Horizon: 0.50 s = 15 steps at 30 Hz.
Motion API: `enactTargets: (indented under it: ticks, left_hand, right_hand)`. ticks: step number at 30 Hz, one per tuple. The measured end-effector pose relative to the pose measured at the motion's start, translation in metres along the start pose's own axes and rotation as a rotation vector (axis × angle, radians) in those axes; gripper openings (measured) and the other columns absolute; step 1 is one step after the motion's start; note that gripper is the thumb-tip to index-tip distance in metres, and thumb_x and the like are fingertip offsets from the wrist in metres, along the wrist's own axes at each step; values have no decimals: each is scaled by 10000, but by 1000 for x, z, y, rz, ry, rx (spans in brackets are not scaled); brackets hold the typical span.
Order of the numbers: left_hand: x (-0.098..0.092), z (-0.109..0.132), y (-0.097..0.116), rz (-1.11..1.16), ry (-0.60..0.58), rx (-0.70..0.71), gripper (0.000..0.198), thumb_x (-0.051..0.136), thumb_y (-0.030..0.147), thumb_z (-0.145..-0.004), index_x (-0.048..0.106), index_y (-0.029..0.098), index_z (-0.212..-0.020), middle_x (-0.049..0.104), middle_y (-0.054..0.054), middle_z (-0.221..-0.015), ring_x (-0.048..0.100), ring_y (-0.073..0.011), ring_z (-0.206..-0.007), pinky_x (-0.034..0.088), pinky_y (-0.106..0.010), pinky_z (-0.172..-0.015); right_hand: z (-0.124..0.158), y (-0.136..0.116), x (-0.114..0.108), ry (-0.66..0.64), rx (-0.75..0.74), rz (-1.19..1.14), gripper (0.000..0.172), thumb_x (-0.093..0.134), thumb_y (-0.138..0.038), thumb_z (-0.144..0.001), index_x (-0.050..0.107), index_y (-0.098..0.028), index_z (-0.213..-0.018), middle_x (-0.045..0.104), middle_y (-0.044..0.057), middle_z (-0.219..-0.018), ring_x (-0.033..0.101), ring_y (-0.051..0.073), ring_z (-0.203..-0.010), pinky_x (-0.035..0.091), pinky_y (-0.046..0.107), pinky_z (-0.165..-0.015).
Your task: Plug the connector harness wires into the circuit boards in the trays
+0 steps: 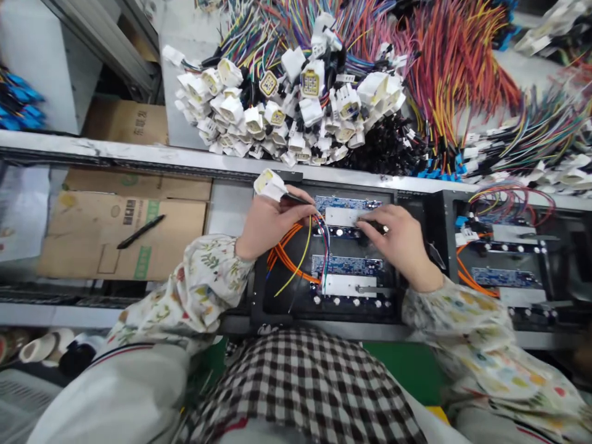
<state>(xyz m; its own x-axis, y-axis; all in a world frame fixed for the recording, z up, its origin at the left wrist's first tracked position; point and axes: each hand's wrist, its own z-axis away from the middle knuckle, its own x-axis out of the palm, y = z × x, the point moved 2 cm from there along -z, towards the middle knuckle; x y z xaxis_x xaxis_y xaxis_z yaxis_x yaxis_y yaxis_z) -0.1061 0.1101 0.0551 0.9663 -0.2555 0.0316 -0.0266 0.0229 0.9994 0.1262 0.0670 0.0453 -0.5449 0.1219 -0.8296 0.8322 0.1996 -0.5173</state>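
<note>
My left hand is shut on a white multi-pin connector, and thin coloured wires run from that hand down over the board. My right hand rests its fingertips on the upper blue circuit board, beside a white metal plate. What lies under those fingers is hidden. A second blue circuit board sits lower in the same black fixture tray. Loose orange wires and a yellow wire lie in the tray, left of the boards.
Behind the tray runs a metal rail, and beyond it lies a heap of white connectors with multicoloured wire bundles. A similar fixture stands to the right. A black marker lies on cardboard to the left.
</note>
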Motion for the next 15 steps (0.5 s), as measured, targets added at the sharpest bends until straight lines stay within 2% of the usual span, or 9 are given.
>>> enactTargets:
  ticks: [2,3,5,7,9,11,14,15]
  left_hand:
    - [1,-3,-3,-26,-33,40,109,686,222,-745,617,138,-752,630,27,-612,620,-87,-526,526,-171,-527]
    - [1,-5,-3,-42,-50,63,98,680,207,-750,612,137,-744,630,25,-627,617,-84,-534,518,-165,-526]
    - [0,-7,-2,-66,-85,94,86,671,188,-760,604,138,-742,630,23,-652,619,-84,-566,510,-160,-538]
    - [-4,-10,-3,-81,-125,96,99,681,197,-765,599,142,-757,629,22,-677,626,-89,-612,514,-165,-569]
    - [-12,-13,-6,-48,-154,62,130,680,238,-786,583,153,-797,627,20,-716,635,-99,-651,531,-184,-606]
    - [-21,-17,-12,25,-150,15,159,650,289,-823,546,173,-851,624,15,-752,650,-114,-671,554,-212,-612]
    - [-28,-26,-19,41,-99,-6,179,619,330,-850,507,193,-878,624,17,-735,659,-128,-642,564,-226,-559]
    - [-28,-29,-20,0,-78,5,177,617,336,-852,516,193,-870,628,16,-719,655,-126,-626,560,-221,-549]
  right_hand:
    - [-3,-18,-2,0,92,-155,241,636,-376,-792,691,-176,-915,672,48,-843,574,140,-700,466,306,-677]
    - [-6,-27,0,-49,153,-278,284,640,-388,-784,681,-175,-969,674,39,-847,555,117,-645,457,280,-627]
    - [-13,-44,8,-246,233,-514,287,630,-391,-777,674,-164,-947,653,3,-750,484,77,-533,403,231,-520]
    - [-19,-51,13,-422,268,-615,209,628,-358,-760,655,-152,-783,569,-35,-597,411,55,-471,333,204,-458]
    - [-22,-46,9,-491,298,-603,173,629,-301,-745,598,-155,-658,491,-51,-532,383,45,-467,305,193,-445]
    - [-21,-34,-1,-541,354,-575,158,637,-264,-730,567,-162,-633,483,-50,-541,408,44,-477,327,188,-448]
    - [-18,-19,-9,-697,554,-635,174,630,-300,-741,535,-182,-655,499,-49,-491,463,68,-406,372,205,-401]
    - [-19,-17,-7,-693,617,-670,182,629,-325,-748,528,-191,-677,511,-47,-473,479,84,-381,385,218,-383]
